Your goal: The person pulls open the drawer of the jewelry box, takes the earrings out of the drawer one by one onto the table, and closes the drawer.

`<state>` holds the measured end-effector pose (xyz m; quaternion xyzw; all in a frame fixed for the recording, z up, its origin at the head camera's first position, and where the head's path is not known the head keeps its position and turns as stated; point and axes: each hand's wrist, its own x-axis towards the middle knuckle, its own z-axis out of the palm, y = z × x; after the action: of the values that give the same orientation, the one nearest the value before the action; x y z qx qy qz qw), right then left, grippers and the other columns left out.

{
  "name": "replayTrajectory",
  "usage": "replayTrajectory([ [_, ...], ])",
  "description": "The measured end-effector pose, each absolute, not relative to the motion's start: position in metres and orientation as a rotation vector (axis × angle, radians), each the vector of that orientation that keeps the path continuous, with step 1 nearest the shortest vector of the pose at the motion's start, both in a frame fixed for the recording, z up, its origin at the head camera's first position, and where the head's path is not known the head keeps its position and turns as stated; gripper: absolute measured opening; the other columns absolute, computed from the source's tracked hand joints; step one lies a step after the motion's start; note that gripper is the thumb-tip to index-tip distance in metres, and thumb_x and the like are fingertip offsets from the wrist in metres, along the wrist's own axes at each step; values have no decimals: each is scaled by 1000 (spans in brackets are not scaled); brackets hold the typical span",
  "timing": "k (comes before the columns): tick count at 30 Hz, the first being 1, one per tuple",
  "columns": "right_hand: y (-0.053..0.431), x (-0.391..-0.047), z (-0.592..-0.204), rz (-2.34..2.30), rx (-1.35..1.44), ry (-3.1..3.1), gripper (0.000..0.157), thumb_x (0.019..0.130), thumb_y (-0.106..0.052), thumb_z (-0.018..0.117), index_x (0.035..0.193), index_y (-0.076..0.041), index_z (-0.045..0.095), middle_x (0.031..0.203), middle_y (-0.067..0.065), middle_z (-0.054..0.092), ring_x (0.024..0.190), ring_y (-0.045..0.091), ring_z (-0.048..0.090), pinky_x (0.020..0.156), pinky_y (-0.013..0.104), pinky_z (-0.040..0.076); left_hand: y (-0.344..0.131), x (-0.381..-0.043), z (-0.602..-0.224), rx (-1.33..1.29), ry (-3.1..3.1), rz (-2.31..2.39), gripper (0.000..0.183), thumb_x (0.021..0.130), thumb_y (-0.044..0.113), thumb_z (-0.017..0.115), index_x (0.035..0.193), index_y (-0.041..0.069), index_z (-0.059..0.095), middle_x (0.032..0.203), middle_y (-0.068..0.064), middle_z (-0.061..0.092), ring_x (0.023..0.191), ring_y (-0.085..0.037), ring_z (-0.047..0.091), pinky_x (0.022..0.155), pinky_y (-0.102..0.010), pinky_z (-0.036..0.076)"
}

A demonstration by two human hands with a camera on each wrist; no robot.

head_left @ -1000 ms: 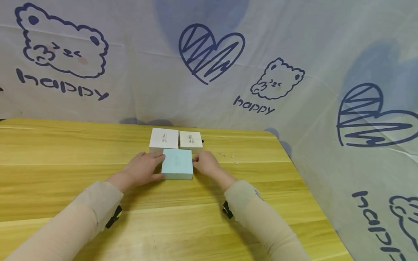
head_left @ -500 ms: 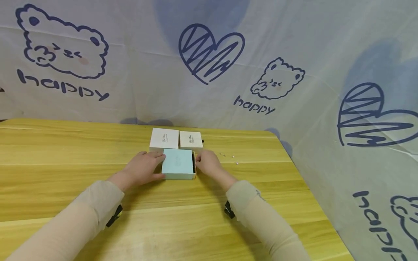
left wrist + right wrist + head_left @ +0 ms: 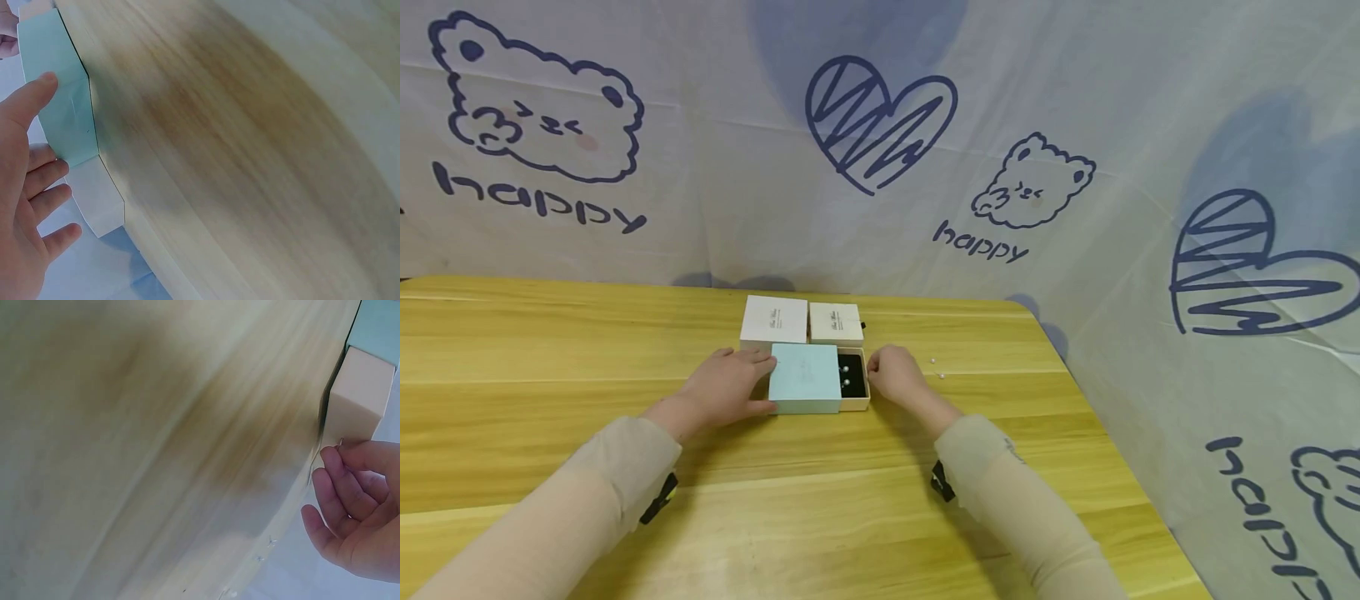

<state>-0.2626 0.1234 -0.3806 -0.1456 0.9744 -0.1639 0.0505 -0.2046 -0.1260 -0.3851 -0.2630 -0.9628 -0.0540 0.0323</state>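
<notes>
A light blue jewelry box sleeve (image 3: 805, 377) lies on the wooden table, its cream drawer (image 3: 853, 406) partly out to the right. Inside the drawer, a black insert (image 3: 856, 365) bears pearl earrings (image 3: 846, 382). My left hand (image 3: 721, 387) holds the sleeve's left end, thumb on the near side, fingers toward the far side; the left wrist view shows the thumb against the sleeve (image 3: 65, 112). At the drawer's right end, my right hand (image 3: 901, 379) pinches a small pull tab between thumb and index finger. Most of that tab is hidden by the fingertips (image 3: 331, 453).
Two lidded boxes, a larger white one (image 3: 775, 318) and a smaller cream one (image 3: 836, 323) with a dark tab, stand just behind the blue sleeve. Small pearl studs (image 3: 942, 376) lie on the table right of my right hand. A printed cloth (image 3: 880, 242) hangs behind.
My right hand has moved right, drawing the drawer out of the blue sleeve. The black insert and pearl earrings have come into view. My left hand has stayed on the sleeve.
</notes>
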Motion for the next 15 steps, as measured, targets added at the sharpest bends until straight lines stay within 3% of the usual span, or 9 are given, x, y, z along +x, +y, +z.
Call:
replayTrajectory([
  [11,133,-266,-383,-489,-467,2968,24,86,-2,58,62,-5,58,61,1,52,57,11,40,53,19,32,-126,-205,-386,-814,-2971,-159,66,83,43,66,129,-3,53,134,-21,52,125,-36,48,101,-56,39],
  [15,136,-266,-382,-464,-440,2979,21,86,-3,59,66,-5,63,66,2,59,60,11,43,56,20,36,-126,-205,-385,-811,-2973,-161,66,83,43,66,129,-3,53,134,-21,52,126,-36,48,101,-56,39],
])
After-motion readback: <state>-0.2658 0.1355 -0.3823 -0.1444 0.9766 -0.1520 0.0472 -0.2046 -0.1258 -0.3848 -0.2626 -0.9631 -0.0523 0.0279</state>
